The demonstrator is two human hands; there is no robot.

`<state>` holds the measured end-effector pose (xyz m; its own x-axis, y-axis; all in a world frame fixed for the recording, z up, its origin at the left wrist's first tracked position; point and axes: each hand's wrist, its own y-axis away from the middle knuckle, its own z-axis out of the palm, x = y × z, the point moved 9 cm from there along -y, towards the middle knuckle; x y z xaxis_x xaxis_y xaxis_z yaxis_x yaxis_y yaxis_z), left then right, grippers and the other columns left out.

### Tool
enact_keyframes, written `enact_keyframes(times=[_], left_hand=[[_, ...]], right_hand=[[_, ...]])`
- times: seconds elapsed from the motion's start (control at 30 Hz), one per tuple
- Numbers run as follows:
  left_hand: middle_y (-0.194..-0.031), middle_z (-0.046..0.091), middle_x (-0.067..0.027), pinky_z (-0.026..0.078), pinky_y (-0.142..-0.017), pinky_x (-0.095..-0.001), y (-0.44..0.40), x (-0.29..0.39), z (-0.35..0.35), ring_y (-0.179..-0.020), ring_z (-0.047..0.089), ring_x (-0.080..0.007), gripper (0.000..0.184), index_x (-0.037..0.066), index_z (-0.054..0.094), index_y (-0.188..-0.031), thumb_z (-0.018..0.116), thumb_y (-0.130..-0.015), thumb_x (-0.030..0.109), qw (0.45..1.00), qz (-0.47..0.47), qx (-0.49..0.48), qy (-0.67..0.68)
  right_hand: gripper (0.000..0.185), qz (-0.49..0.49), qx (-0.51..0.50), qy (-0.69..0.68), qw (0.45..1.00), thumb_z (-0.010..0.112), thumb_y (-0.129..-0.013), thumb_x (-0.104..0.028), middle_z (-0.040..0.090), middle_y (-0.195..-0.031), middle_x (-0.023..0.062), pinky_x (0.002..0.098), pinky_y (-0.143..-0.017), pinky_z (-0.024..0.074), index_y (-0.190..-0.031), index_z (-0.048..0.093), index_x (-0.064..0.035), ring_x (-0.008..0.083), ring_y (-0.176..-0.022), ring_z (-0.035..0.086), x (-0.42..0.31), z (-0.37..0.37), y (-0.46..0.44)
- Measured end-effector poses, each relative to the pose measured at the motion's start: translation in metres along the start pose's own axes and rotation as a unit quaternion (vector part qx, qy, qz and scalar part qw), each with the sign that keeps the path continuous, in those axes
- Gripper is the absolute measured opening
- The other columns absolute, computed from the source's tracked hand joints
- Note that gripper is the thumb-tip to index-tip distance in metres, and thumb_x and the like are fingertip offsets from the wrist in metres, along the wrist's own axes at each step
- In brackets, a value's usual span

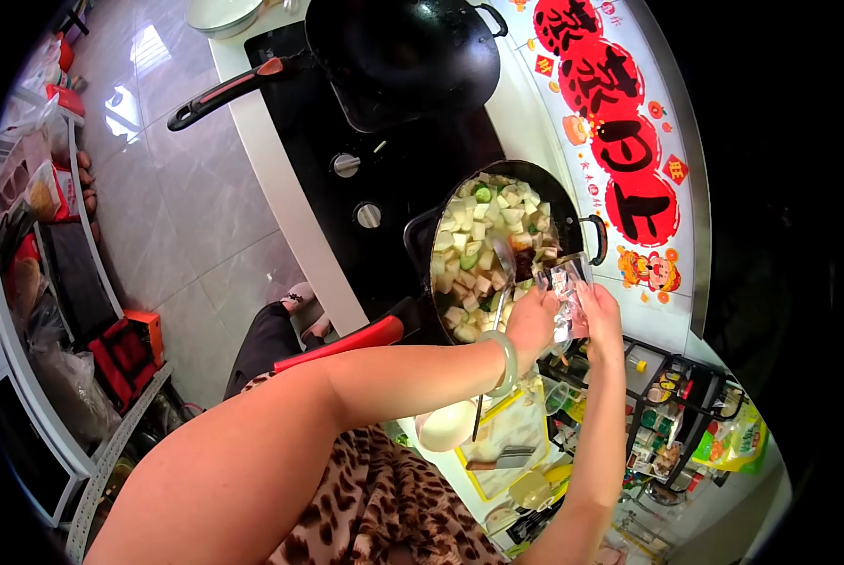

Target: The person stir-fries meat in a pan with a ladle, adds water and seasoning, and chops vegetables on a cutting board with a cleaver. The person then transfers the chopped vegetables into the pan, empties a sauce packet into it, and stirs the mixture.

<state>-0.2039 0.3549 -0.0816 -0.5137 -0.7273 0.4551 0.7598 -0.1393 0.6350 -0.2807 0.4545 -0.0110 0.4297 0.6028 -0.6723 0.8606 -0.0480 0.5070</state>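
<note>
My left hand [533,320], with a pale bracelet at the wrist, and my right hand [599,311] both pinch a silver and pink foil packet [567,299] over the right side of a dark wok [554,193]. The packet tilts toward the food, and dark reddish sauce [527,262] lies just past its mouth. Pale diced vegetables [474,231] with green slices fill the wok. A metal ladle [504,256] rests in the food; its handle passes beneath my left wrist. Whether my left fingers touch that handle, I cannot tell.
Another black wok [403,56] with a long handle sits at the back of the black cooktop [318,132]. At the lower right are a knife [502,460] on a cutting board [497,433], a white bowl [447,426] and a rack of seasonings [662,405].
</note>
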Motion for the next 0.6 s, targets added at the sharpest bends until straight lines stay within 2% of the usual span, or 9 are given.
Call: enact_keyframes(times=[0.1, 0.13, 0.17, 0.3, 0.37, 0.43, 0.5, 0.53, 0.6], left_hand=[[-0.086, 0.062, -0.0091, 0.046, -0.066, -0.0326, -0.009, -0.007, 0.007, -0.072, 0.058, -0.0175, 0.022, 0.000, 0.055, -0.101, 0.048, -0.092, 0.019, 0.995, 0.051, -0.037, 0.076], [-0.086, 0.062, -0.0073, 0.046, -0.063, -0.0324, 0.000, -0.004, 0.006, -0.070, 0.057, -0.0153, 0.020, 0.001, 0.056, -0.099, 0.049, -0.092, 0.018, 0.995, -0.016, -0.033, 0.091], [-0.086, 0.062, -0.0073, 0.046, -0.063, -0.0324, 0.009, 0.009, 0.005, -0.070, 0.057, -0.0153, 0.020, 0.001, 0.056, -0.099, 0.049, -0.092, 0.018, 0.995, -0.015, -0.036, 0.090], [-0.086, 0.062, -0.0073, 0.046, -0.064, -0.0320, 0.015, 0.006, 0.002, -0.070, 0.056, -0.0148, 0.018, 0.001, 0.056, -0.097, 0.049, -0.092, 0.017, 0.991, -0.068, -0.036, 0.108], [-0.087, 0.057, 0.0004, 0.040, -0.068, -0.0237, 0.018, 0.010, -0.003, -0.073, 0.048, -0.0066, 0.018, 0.006, 0.056, -0.101, 0.048, -0.094, 0.020, 0.996, -0.027, -0.024, 0.084], [-0.087, 0.055, 0.0007, 0.039, -0.070, -0.0227, 0.015, 0.001, 0.000, -0.075, 0.046, -0.0065, 0.018, 0.005, 0.055, -0.101, 0.048, -0.094, 0.020, 0.992, -0.048, -0.045, 0.103], [-0.083, 0.053, 0.0018, 0.039, -0.070, -0.0219, 0.008, 0.002, 0.003, -0.076, 0.046, -0.0058, 0.015, 0.005, 0.054, -0.097, 0.047, -0.095, 0.019, 0.993, 0.012, -0.056, 0.103], [-0.078, 0.051, 0.0024, 0.041, -0.065, -0.0233, 0.009, 0.005, 0.006, -0.070, 0.048, -0.0071, 0.014, 0.007, 0.053, -0.092, 0.046, -0.095, 0.019, 0.992, 0.037, -0.058, 0.105], [-0.075, 0.051, 0.0023, 0.042, -0.061, -0.0244, 0.023, 0.010, 0.006, -0.066, 0.047, -0.0077, 0.014, 0.008, 0.052, -0.091, 0.046, -0.095, 0.020, 0.993, -0.015, -0.058, 0.099]], right_hand=[[0.020, -0.062, 0.011, -0.011, 0.998, 0.053, -0.094, -0.020, 0.049, -0.064, -0.0049, 0.0183, -0.044, 0.0348, -0.079, 0.054, -0.0061, 0.0025, -0.052, 0.046, 0.004, -0.009, 0.002], [0.019, -0.093, 0.039, -0.003, 0.995, 0.054, -0.093, -0.019, 0.049, -0.063, -0.0045, 0.0186, -0.042, 0.0343, -0.080, 0.054, -0.0054, 0.0028, -0.050, 0.045, 0.001, -0.011, 0.004], [0.018, -0.125, 0.066, 0.005, 0.990, 0.054, -0.093, -0.017, 0.049, -0.062, -0.0042, 0.0189, -0.040, 0.0338, -0.080, 0.054, -0.0048, 0.0030, -0.048, 0.044, -0.004, -0.013, 0.008], [0.020, -0.112, 0.081, 0.050, 0.989, 0.055, -0.093, -0.019, 0.050, -0.060, -0.0027, 0.0203, -0.037, 0.0322, -0.079, 0.053, -0.0052, 0.0036, -0.045, 0.042, -0.020, 0.002, 0.028], [0.021, -0.096, 0.055, 0.066, 0.992, 0.056, -0.092, -0.021, 0.052, -0.062, -0.0023, 0.0204, -0.039, 0.0329, -0.080, 0.054, -0.0050, 0.0037, -0.046, 0.043, -0.015, 0.001, 0.027], [0.022, -0.080, 0.028, 0.084, 0.993, 0.057, -0.092, -0.023, 0.053, -0.064, -0.0019, 0.0204, -0.040, 0.0337, -0.081, 0.055, -0.0049, 0.0039, -0.048, 0.044, -0.017, 0.002, 0.024], [0.022, -0.006, -0.009, 0.032, 0.999, 0.057, -0.091, -0.025, 0.056, -0.068, -0.0011, 0.0190, -0.046, 0.0359, -0.085, 0.058, -0.0035, 0.0035, -0.054, 0.046, -0.015, 0.004, 0.021], [0.024, 0.023, -0.017, 0.071, 0.997, 0.057, -0.092, -0.025, 0.058, -0.073, -0.0002, 0.0180, -0.053, 0.0380, -0.089, 0.060, -0.0013, 0.0035, -0.059, 0.047, -0.019, 0.006, 0.027], [0.026, -0.033, -0.010, 0.071, 0.997, 0.056, -0.092, -0.026, 0.058, -0.072, -0.0010, 0.0199, -0.053, 0.0390, -0.088, 0.060, -0.0006, 0.0041, -0.059, 0.048, -0.012, 0.005, 0.017]])
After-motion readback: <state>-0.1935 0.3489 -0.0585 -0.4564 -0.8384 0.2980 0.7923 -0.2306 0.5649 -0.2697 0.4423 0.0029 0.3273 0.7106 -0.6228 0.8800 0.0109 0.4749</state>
